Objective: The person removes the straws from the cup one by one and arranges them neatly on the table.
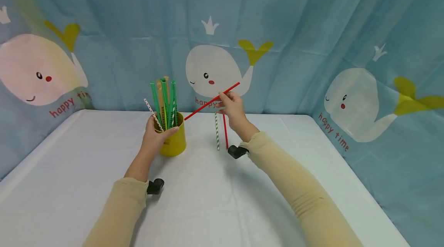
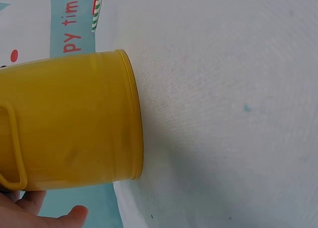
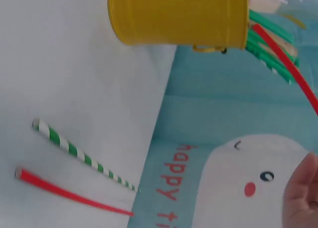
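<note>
A yellow bucket (image 1: 175, 143) stands upright on the table, packed with green, tan and patterned straws (image 1: 165, 104). My left hand (image 1: 152, 139) holds it at the upper left side, thumb across the front near the rim. A wire handle (image 2: 21, 156) hangs along its wall in the left wrist view. To the right, my right hand (image 1: 233, 110) pinches a red straw (image 1: 202, 107) in the air, slanting down to the left. The lower end of that straw overlaps the bucket's rim in the head view; its upper end sticks out past my fingers.
On the white table (image 1: 194, 200), a green-and-white striped straw (image 3: 79, 153) and another red straw (image 3: 69, 192) lie side by side, right of the bucket. A blue curtain (image 1: 138, 15) with printed whales hangs behind the table and along both sides.
</note>
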Tool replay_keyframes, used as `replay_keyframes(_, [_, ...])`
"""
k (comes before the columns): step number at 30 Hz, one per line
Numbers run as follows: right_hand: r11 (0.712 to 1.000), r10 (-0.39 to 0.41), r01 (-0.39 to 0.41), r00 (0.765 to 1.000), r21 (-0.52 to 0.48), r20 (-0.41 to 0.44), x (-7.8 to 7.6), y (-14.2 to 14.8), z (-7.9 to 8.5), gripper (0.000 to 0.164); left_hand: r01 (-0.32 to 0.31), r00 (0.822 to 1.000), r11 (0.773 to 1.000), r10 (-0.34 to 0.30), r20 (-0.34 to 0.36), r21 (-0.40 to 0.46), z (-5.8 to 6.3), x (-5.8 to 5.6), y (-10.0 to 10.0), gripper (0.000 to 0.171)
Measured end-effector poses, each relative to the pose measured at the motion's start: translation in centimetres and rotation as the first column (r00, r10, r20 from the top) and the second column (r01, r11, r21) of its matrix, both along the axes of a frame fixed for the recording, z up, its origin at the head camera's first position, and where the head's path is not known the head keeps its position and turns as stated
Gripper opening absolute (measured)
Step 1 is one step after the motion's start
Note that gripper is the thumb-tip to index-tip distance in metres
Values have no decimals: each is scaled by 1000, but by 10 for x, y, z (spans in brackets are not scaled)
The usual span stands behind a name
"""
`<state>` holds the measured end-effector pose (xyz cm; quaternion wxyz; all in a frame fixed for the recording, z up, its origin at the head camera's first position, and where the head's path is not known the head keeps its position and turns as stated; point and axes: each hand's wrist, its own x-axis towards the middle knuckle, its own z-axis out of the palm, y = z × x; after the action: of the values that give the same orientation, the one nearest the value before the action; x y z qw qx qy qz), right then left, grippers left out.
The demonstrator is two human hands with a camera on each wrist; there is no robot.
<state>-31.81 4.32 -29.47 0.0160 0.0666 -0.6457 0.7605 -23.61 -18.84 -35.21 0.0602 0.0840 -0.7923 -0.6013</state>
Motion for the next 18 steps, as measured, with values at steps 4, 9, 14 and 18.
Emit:
replay_keyframes(4, [997, -12, 14, 1000, -73, 23, -4, 16, 3, 21, -1, 1000, 1000, 1, -3, -9, 1, 0, -1, 94])
replay_keyframes(9, [996, -49, 52, 998, -74, 51, -9, 31, 2, 24, 8, 1000, 1000, -8, -11, -10, 0, 0, -2, 93])
replay_keyframes(14, [995, -97, 98, 994, -35, 42, -12, 41, -7, 32, 7, 1000, 1000, -7, -19, 0, -3, -2, -3, 93])
replay_keyframes(18, [990, -133, 133, 991, 39, 6, -15, 48, -17, 46, 9, 1000, 1000, -9, -22, 0, -5, -3, -4, 92])
